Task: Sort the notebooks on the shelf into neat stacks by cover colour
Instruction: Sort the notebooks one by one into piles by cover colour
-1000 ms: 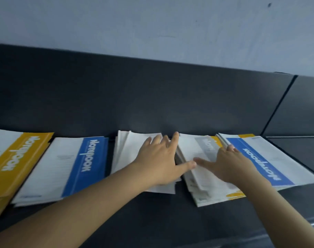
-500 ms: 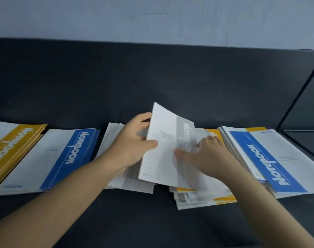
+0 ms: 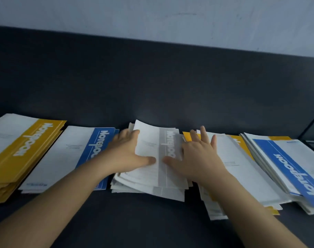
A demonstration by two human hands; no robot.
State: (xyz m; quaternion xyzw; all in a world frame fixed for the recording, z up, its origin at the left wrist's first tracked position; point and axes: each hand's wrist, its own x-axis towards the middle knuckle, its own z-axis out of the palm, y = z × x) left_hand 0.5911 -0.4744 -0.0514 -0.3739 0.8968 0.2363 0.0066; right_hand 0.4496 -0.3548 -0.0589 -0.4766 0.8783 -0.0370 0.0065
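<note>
While grey notebook lies askew on stack, left hand and right hand press flat, fingers uncurled: square edges inward.

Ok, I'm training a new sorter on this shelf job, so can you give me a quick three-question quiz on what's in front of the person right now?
1. True or false: both thumbs rest on the grey-banded notebook that lies between the left hand and the right hand.
2. Which stack lies farthest left on the shelf? A: blue stack. B: yellow stack. C: grey stack.
3. Fill in: the top cover of the rightmost pile carries a ___ band.

Key: 1 true; 2 B; 3 blue.
</note>
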